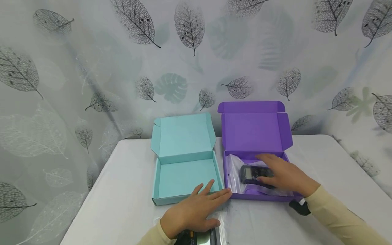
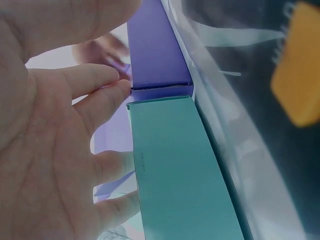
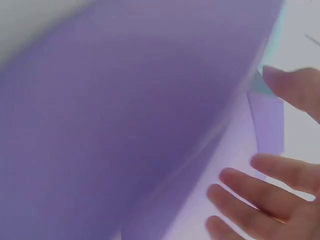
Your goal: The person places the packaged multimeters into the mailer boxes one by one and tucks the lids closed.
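Note:
In the head view my right hand (image 1: pixel 283 173) reaches into the open purple box (image 1: pixel 252 131), its thumb over a dark handheld meter (image 1: pixel 248 173) with a small grey display. The meter lies on a clear plastic bag (image 1: pixel 235 170); the hand hides its right part. The right wrist view shows the fingers (image 3: pixel 270 195) extended and apart beside the purple wall. My left hand (image 1: pixel 197 212) is spread at the front edges of the purple box and the open teal box (image 1: pixel 183 136). Beneath its wrist is a dark device (image 1: pixel 185 237) in clear plastic, with an orange part (image 2: pixel 302 65).
Both boxes stand side by side with lids up on a white-covered table (image 1: pixel 122 190). A small black object (image 1: pixel 300 207) lies by the purple box's front right corner, partly behind the right sleeve (image 1: pixel 340 214). Behind hangs a leaf-patterned curtain (image 1: pixel 196 68).

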`<state>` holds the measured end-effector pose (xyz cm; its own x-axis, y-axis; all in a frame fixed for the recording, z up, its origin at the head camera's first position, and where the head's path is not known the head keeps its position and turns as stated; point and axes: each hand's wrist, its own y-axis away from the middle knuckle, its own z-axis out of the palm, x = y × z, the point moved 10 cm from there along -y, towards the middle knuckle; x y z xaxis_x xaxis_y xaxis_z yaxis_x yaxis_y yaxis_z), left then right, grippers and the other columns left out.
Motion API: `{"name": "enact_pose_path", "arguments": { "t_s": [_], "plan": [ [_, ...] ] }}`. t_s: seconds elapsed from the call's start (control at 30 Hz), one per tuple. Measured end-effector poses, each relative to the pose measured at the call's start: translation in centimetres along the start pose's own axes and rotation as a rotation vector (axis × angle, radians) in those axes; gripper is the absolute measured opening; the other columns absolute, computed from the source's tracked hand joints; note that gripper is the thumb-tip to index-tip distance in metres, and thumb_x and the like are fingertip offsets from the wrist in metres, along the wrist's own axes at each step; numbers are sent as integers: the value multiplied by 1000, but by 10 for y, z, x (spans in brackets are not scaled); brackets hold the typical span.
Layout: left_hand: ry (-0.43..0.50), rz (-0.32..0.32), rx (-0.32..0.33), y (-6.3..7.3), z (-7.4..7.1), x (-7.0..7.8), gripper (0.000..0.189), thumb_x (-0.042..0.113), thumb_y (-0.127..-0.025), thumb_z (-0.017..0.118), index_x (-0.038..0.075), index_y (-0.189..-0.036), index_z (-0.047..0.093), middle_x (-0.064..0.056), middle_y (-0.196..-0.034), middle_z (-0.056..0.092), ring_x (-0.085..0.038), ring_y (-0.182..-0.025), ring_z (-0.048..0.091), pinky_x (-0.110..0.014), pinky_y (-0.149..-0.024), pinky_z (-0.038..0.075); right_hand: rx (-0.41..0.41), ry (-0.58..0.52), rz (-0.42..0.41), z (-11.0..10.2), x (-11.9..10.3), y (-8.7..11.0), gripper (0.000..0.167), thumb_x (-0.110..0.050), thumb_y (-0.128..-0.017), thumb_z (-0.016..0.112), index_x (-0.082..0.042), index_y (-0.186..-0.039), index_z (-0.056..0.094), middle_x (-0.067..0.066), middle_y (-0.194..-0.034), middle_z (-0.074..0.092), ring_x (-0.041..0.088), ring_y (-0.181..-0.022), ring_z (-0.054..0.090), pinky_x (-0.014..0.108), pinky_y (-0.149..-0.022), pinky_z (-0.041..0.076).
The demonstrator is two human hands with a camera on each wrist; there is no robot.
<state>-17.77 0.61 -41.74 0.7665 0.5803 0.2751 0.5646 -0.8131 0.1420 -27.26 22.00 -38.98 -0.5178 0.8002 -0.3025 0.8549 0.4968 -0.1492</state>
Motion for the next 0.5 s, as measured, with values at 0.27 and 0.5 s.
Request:
{"name": "enact_pose_path", "arguments": {
  "t_s": [0.27,0.5],
  "plan": [
    [18,12,7,1,-4,1,83,34,-101,69,22,-168,21,11,-171,18,-41,-155,13,-60,-119,23,219,-55,50,-68,23,-5,66,-22,-93,81,9,-142,52,31,-139,56,52,-127,52,69,-98,43],
    [8,13,8,1,-4,3,83,33,-101,69,21,-168,22,11,-171,19,-41,-155,14,-60,-119,24,327,-55,194,-101,66,-5,70,-20,-96,76,15,-147,41,40,-138,49,59,-123,48,73,-95,40]
  ]
}}
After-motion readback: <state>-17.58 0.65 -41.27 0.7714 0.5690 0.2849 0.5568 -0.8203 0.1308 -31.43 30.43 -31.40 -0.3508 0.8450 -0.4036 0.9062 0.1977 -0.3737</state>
